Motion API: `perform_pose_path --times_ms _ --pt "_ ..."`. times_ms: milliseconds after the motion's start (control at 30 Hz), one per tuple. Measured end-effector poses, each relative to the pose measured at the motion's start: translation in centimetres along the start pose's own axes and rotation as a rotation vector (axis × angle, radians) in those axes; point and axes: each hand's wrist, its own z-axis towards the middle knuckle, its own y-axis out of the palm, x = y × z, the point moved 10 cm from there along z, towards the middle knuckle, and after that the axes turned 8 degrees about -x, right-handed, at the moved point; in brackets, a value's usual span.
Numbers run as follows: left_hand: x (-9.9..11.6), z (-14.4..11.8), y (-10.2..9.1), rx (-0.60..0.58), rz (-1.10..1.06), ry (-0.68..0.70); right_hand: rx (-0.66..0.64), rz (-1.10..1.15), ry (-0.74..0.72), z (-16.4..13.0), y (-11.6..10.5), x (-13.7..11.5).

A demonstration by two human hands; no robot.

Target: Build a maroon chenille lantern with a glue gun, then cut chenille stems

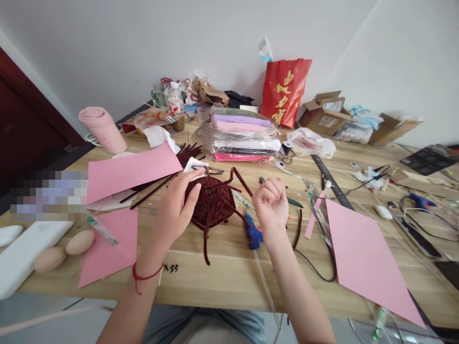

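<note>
A round, dark-brown woven piece (215, 203) of fuzzy pipe cleaners lies on the table before me, with several loose strands sticking out. My left hand (175, 208) rests against its left side, thumb and index finger stretched apart over its edge; the other fingers are mostly hidden. To the right, my right hand (270, 203) is closed in a fist at the end of a bent brown pipe cleaner (241, 179) that rises from the piece. Just beside that wrist lies a blue glue gun (253, 232) with a clear glue stick (265, 282) trailing toward the table edge.
Pink sheets (373, 258) lie on both sides. Behind the woven piece are loose brown pipe cleaners (188, 154) and a plastic-wrapped bundle (244, 136). A red bag (285, 93) and cardboard boxes (326, 112) stand at the back. Two egg-shaped objects (81, 242) sit left; a black cable (319, 277) loops right.
</note>
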Motion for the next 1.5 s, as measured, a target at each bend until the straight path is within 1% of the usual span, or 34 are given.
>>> perform_pose_path --times_ms 67,133,167,200,233,267,300,333,400,467,500,533,600,667,767,933,1000,1100,1167,1200,1367,1500 --pt "1.7 -0.5 0.1 0.038 0.009 0.055 0.058 0.159 -0.008 -0.7 0.2 0.5" --pt "3.8 -1.1 0.3 0.076 0.005 0.132 0.1 0.249 -0.033 -1.3 1.1 0.9" --pt "4.8 -1.4 0.4 0.095 0.009 0.17 0.104 0.242 -0.051 -1.5 1.7 0.9" --pt "5.6 -1.7 0.4 0.119 0.018 0.197 0.105 0.187 -0.072 -1.7 2.2 0.7" --pt "6.1 -2.1 0.2 0.146 0.035 0.207 0.109 0.076 -0.087 -1.9 2.6 0.5" --pt "6.3 -2.4 -0.1 0.179 0.055 0.2 0.119 -0.096 -0.097 -2.2 2.9 0.2" --pt "6.2 -2.7 -0.4 0.211 0.078 0.18 0.138 -0.328 -0.101 -2.5 2.9 -0.2" --pt "6.0 -3.0 -0.8 0.243 0.098 0.156 0.161 -0.61 -0.09 -2.9 2.8 -0.5" --pt "5.1 -3.5 -1.5 0.279 0.13 0.111 0.18 -1.243 -0.043 -3.7 2.5 -0.9" --pt "4.3 -3.8 -1.5 0.266 0.15 0.082 0.111 -1.793 -0.008 -4.6 2.4 -0.2" --pt "3.9 -4.0 -1.4 0.247 0.158 0.069 0.046 -1.996 0.0 -5.0 2.3 0.5" --pt "3.6 -4.1 -1.1 0.229 0.163 0.06 -0.028 -2.15 -0.003 -5.5 2.1 1.2" --pt "3.2 -4.3 -0.7 0.207 0.168 0.046 -0.145 -2.357 -0.032 -6.4 1.9 2.5" --pt "3.0 -4.6 -0.5 0.211 0.164 0.037 -0.194 -2.488 -0.058 -6.9 1.8 3.4" --pt "2.8 -4.8 -0.4 0.225 0.152 0.033 -0.193 -2.559 -0.102 -6.9 1.8 3.8" --pt "2.9 -4.6 -0.4 0.236 0.152 0.034 -0.119 -2.426 -0.165 -5.6 1.7 3.1" --pt "3.5 -4.1 0.2 0.196 0.214 0.075 -0.096 -2.374 -0.179 -5.1 1.6 2.9" --pt "4.8 -3.2 2.5 0.041 0.377 0.194 -0.075 -2.315 -0.153 -4.6 1.3 2.8" --pt "5.1 -2.9 3.7 -0.039 0.455 0.247 -0.049 -2.271 -0.122 -4.3 1.0 2.7" --pt "5.0 -2.8 4.0 -0.058 0.476 0.26 -0.034 -2.242 -0.108 -4.3 0.7 2.7" --pt "4.2 -2.8 4.5 -0.076 0.531 0.293 0.056 -2.041 -0.058 -4.3 -0.9 2.4" --pt "4.0 -3.0 4.4 -0.061 0.539 0.311 0.126 -1.957 -0.054 -4.6 -2.1 2.1"
